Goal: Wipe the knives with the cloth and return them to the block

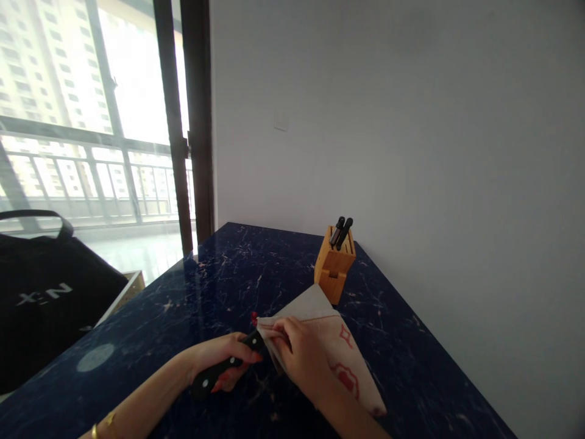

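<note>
Black-handled knife (212,375) was held at the near side of the blue marble table (219,274), L hand (228,356) closed tight round its handle, blade pinched inside a folded beige cloth (340,347) by R hand (301,356), fingers shut on it: wiping judged in hand, next stroke needing fingers kept off the edge.

Single view, worn at head height: looks forward and down along the dark marbled table (219,274) toward the white wall (411,134). Right hand (304,356) sits close under the lens; window (68,91) at left edge.
</note>
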Tool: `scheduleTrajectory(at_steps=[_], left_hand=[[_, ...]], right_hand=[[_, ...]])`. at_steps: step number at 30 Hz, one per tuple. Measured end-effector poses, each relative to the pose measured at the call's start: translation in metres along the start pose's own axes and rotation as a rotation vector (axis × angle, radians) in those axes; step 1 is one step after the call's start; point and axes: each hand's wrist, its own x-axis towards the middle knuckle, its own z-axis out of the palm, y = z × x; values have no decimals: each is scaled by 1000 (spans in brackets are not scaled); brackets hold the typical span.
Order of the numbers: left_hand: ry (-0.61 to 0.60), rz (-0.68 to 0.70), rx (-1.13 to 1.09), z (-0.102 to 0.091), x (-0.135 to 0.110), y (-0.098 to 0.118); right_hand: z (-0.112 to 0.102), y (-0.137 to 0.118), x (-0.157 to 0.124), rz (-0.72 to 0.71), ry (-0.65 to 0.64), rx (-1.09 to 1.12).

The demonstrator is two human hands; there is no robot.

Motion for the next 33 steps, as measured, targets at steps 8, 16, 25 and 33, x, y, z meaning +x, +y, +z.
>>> scheduleTrajectory(at_steps=[8,16,25,33], left_hand=[[13,-27,-16,-1,2,2],[15,-7,88,7,3,-1],[56,8,57,9,-1,1],[50,17,25,10,-2,3]], right_hand=[[8,-4,6,73,48,-14],[-2,-2,10,161,136,72],[12,-18,-6,165,-76,382],[0,-23,-1,152,-37,362]])
